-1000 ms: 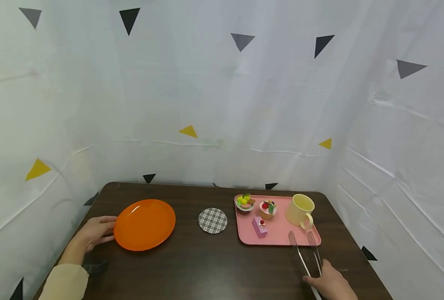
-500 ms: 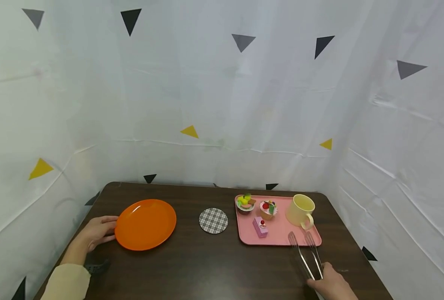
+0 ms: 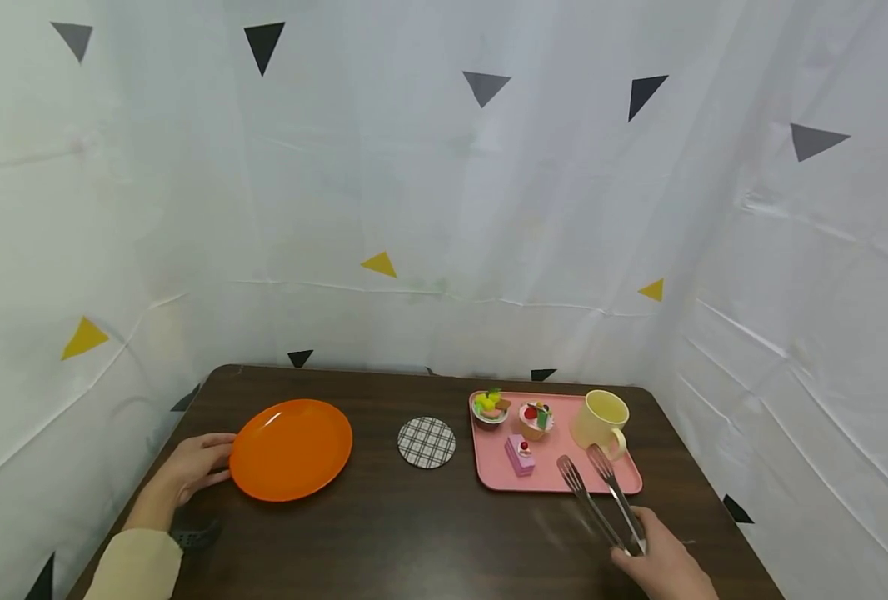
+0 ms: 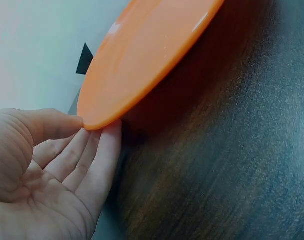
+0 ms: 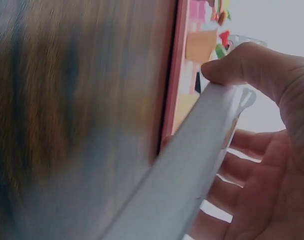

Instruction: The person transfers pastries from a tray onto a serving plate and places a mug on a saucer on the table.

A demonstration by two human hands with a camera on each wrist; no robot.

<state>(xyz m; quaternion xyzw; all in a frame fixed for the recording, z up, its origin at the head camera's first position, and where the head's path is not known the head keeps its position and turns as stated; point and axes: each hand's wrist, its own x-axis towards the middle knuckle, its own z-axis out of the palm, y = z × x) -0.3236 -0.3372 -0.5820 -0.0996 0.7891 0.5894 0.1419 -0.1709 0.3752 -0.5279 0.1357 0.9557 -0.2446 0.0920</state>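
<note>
Orange is the plate (image 3: 291, 450) my left hand (image 3: 191, 468) pinches by the edge; my right hand (image 3: 663, 557) grips metal tongs (image 3: 625, 509), tips apart over a pink tray (image 3: 491, 467).

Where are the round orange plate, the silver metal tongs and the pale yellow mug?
Round orange plate (image 3: 291, 450), head view: middle of its face.
Silver metal tongs (image 3: 621, 497), head view: one arm.
Pale yellow mug (image 3: 591, 427), head view: outer wall.
</note>
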